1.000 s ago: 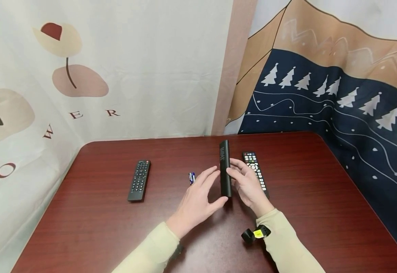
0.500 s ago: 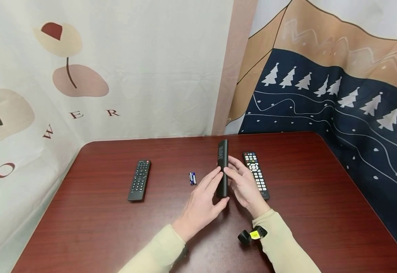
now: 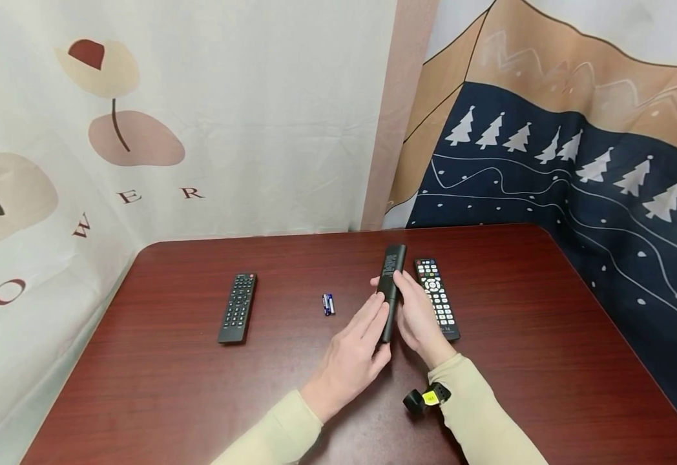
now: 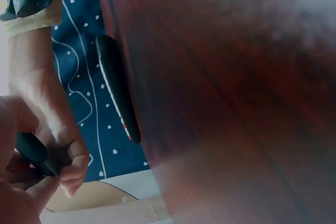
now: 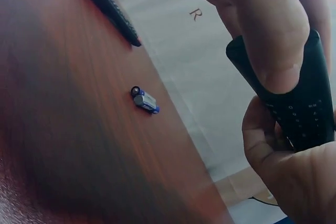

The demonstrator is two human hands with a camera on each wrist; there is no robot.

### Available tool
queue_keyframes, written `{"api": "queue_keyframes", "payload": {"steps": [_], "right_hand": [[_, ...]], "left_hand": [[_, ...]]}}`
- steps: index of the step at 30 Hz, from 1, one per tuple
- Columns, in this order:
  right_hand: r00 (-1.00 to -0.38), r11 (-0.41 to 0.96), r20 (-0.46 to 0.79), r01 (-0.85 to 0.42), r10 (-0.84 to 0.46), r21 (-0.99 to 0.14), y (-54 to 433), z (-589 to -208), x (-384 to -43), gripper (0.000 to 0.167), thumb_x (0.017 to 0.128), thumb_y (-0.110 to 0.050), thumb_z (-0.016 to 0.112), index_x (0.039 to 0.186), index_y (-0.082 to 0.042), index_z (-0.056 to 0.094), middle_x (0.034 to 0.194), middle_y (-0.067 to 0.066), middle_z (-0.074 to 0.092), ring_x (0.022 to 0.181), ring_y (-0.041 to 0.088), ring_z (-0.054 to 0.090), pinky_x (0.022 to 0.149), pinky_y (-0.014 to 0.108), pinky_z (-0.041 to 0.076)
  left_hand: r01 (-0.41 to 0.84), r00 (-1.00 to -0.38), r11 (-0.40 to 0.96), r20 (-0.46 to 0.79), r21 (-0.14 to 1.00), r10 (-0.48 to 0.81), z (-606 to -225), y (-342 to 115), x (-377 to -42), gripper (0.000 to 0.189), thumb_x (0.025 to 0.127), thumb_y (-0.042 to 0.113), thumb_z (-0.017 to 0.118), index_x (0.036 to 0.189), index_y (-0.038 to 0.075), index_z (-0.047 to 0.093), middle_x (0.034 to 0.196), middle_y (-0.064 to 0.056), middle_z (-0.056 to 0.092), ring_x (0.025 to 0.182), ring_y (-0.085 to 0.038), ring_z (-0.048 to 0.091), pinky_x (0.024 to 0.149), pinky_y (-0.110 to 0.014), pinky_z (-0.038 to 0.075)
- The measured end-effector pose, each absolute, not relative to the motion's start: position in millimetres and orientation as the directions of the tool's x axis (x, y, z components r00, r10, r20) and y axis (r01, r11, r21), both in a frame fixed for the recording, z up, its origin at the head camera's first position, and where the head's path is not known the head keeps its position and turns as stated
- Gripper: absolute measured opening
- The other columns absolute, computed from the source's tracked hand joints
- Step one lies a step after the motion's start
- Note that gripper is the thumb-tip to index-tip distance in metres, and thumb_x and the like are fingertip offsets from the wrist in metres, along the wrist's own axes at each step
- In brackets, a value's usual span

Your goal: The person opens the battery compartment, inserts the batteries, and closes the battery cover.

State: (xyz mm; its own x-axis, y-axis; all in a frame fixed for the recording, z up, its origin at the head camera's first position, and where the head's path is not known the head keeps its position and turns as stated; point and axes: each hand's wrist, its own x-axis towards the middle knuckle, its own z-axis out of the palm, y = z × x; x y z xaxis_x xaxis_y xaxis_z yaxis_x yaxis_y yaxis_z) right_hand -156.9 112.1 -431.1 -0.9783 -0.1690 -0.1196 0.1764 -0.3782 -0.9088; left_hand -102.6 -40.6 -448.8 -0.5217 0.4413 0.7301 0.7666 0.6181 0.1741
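Observation:
A black remote control (image 3: 393,259) is tilted in the air between both hands, its back with moulded print facing the head camera. My right hand (image 3: 418,318) grips it from the right, thumb on the back. My left hand (image 3: 350,352) pinches the lower half: its fingers lie on the back, and in the right wrist view its thumb (image 5: 281,74) presses the front face, which bears small white markings. Two blue-and-silver batteries (image 3: 328,304) lie side by side on the table, left of the held remote.
A second black remote (image 3: 238,308) lies on the left of the brown wooden table (image 3: 158,368). Another remote with white buttons (image 3: 437,299) lies just beyond my right hand. Printed curtains (image 3: 269,129) hang behind the table. A small black camera (image 3: 426,398) is strapped to the right wrist.
My left hand has moved right and now holds the remote control's lower half. The remote has turned so more of its back shows and leans to the right; the right thumb has shifted onto the back.

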Motion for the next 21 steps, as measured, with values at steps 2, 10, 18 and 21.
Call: {"api": "queue_keyframes", "payload": {"steps": [2,10,18,21], "right_hand": [[-0.975,-0.405,-0.109,0.180,-0.194,-0.896,111.7,-431.7,-156.1,0.051,0.113,-0.031,0.033,0.156,-0.003,0.034,0.123,0.015,0.063,0.099,0.017,0.069,0.088,0.026,0.057],[-0.971,-0.480,-0.077,0.179,-0.225,-0.859,108.0,-431.3,-156.8,0.046,0.114,-0.030,0.026,0.136,0.007,0.044,0.108,0.013,0.066,0.096,0.021,0.074,0.087,0.032,0.060],[-0.971,-0.507,-0.085,0.191,-0.224,-0.840,107.3,-430.0,-155.8,0.046,0.115,-0.030,0.023,0.135,0.006,0.041,0.109,0.015,0.062,0.095,0.022,0.074,0.088,0.032,0.060],[-0.971,-0.509,-0.084,0.191,-0.225,-0.839,107.1,-429.5,-155.6,0.045,0.115,-0.030,0.022,0.134,0.006,0.041,0.110,0.015,0.061,0.095,0.023,0.074,0.088,0.032,0.060]], "left_hand": [[0.758,-0.537,0.632,0.707,0.164,0.460,-449.0,-40.6,-100.9,0.057,0.082,0.003,0.076,0.135,-0.010,0.059,0.143,-0.026,0.058,0.135,-0.033,0.058,0.107,-0.033,0.049],[0.747,-0.538,0.658,0.664,0.090,0.519,-447.8,-40.6,-99.5,0.058,0.085,0.008,0.079,0.136,-0.010,0.058,0.145,-0.027,0.056,0.138,-0.034,0.055,0.113,-0.034,0.043],[0.739,-0.522,0.674,0.639,0.008,0.565,-442.4,-41.4,-99.0,0.059,0.085,0.012,0.082,0.135,-0.010,0.059,0.144,-0.025,0.057,0.135,-0.032,0.057,0.112,-0.033,0.045],[0.736,-0.524,0.677,0.631,-0.003,0.572,-440.6,-41.2,-98.6,0.059,0.085,0.012,0.082,0.135,-0.010,0.059,0.144,-0.025,0.057,0.135,-0.032,0.057,0.112,-0.033,0.045]]}}
